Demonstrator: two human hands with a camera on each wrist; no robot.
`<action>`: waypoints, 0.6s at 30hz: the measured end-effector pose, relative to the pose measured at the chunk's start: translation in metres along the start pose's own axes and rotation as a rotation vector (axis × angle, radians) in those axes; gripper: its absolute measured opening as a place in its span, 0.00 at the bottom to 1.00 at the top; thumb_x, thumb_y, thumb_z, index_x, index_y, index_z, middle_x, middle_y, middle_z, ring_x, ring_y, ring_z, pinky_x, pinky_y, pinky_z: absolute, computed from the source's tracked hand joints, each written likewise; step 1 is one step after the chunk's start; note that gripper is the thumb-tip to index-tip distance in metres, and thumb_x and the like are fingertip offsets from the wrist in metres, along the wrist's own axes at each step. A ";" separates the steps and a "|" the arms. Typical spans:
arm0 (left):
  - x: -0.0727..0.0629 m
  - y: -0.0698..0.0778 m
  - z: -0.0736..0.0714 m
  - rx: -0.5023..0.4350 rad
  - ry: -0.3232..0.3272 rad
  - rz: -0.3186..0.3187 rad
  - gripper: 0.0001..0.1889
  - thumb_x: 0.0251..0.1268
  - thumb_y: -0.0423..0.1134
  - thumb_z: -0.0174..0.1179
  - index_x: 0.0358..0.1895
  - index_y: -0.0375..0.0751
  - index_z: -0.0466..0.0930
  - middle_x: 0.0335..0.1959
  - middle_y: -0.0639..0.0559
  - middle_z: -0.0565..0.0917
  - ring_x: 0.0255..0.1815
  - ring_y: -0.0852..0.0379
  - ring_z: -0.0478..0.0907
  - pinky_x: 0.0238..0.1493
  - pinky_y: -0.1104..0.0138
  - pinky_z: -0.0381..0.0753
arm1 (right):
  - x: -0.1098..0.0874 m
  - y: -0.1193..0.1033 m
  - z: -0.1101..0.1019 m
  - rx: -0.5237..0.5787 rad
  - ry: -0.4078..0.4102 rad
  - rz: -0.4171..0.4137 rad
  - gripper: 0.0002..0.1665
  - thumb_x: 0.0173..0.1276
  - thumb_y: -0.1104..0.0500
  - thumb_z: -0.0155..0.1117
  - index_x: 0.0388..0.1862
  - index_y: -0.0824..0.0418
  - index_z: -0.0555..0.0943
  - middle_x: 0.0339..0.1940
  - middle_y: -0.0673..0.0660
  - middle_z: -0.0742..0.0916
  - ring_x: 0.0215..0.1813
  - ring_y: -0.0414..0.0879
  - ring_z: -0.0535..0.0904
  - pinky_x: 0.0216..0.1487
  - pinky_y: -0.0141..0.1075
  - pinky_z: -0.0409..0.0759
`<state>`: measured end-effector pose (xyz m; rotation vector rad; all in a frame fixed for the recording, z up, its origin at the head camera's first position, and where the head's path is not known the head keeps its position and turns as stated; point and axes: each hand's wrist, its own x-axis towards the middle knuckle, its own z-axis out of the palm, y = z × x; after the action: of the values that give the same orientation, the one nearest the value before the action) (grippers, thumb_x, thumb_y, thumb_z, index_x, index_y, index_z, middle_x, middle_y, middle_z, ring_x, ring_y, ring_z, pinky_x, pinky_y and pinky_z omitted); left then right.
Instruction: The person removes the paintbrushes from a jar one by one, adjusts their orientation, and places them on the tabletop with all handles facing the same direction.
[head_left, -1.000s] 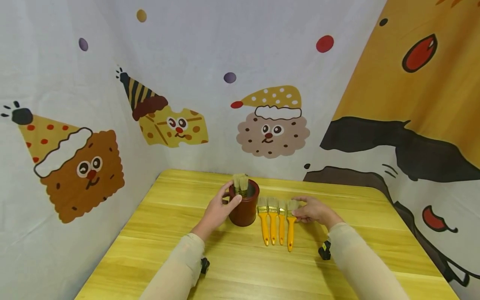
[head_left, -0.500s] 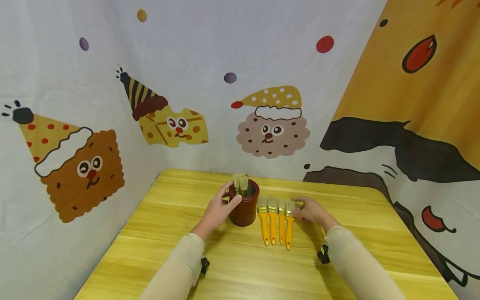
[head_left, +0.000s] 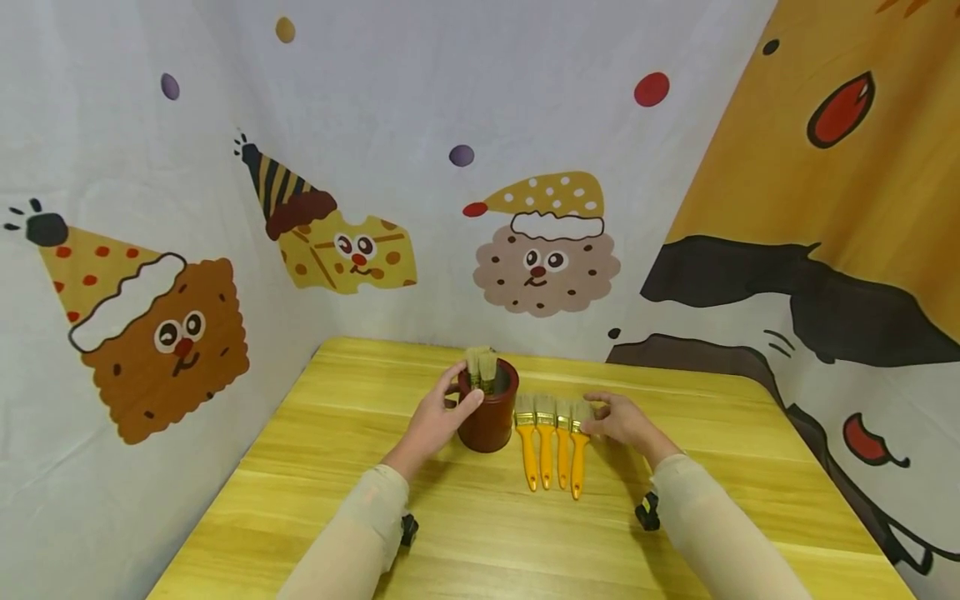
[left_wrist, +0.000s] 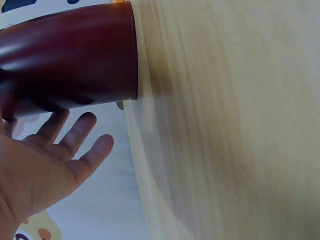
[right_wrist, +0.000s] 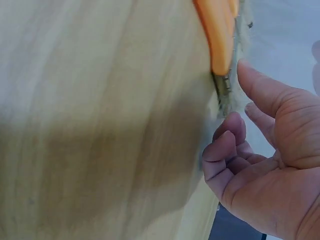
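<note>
A dark red mug (head_left: 486,427) stands upright on the table, bristle ends of paintbrushes (head_left: 487,371) rising above its rim. My left hand (head_left: 435,419) holds the mug at its upper left, thumb at the front of the rim. In the left wrist view, the three lower fingers stretch out beside the mug (left_wrist: 70,55). Several orange-handled paintbrushes lie in a row to its right, bristles away from me. Beside the rightmost paintbrush (head_left: 578,462) is my right hand (head_left: 628,425), thumb at its ferrule. The right wrist view shows thumb and index finger apart, the other fingers loosely bent.
The wooden table (head_left: 315,492) reaches to a printed curtain (head_left: 405,100) at the back and sides. A black wrist device (head_left: 648,510) sits under the right sleeve, another (head_left: 408,531) under the left.
The rightmost paintbrush has shifted slightly left, closer to the row, and my right hand moved a little with it. My left hand and the mug have stayed put.
</note>
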<state>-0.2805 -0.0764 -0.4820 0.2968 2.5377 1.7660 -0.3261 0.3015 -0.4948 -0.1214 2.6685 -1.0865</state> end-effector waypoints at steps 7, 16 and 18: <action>0.000 -0.001 0.000 0.008 -0.004 0.007 0.38 0.72 0.74 0.58 0.81 0.86 0.53 0.80 0.47 0.71 0.71 0.41 0.77 0.68 0.42 0.81 | 0.002 -0.019 -0.014 0.020 0.035 -0.085 0.43 0.77 0.50 0.72 0.85 0.57 0.67 0.69 0.74 0.78 0.65 0.65 0.78 0.62 0.57 0.81; 0.001 -0.001 0.001 0.016 -0.001 0.003 0.37 0.73 0.74 0.57 0.82 0.85 0.54 0.80 0.46 0.72 0.71 0.41 0.78 0.68 0.42 0.81 | -0.001 -0.095 -0.017 0.172 0.014 -0.239 0.41 0.74 0.42 0.73 0.83 0.42 0.70 0.66 0.62 0.82 0.66 0.60 0.80 0.68 0.59 0.80; 0.001 -0.001 0.002 0.018 0.002 0.001 0.38 0.73 0.74 0.57 0.82 0.85 0.54 0.79 0.46 0.73 0.70 0.41 0.78 0.67 0.42 0.81 | -0.001 -0.113 -0.011 0.213 -0.005 -0.258 0.41 0.74 0.42 0.74 0.82 0.38 0.71 0.66 0.59 0.83 0.65 0.58 0.82 0.68 0.57 0.81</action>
<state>-0.2816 -0.0750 -0.4836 0.2973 2.5563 1.7459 -0.3302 0.2275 -0.4083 -0.4362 2.5622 -1.4377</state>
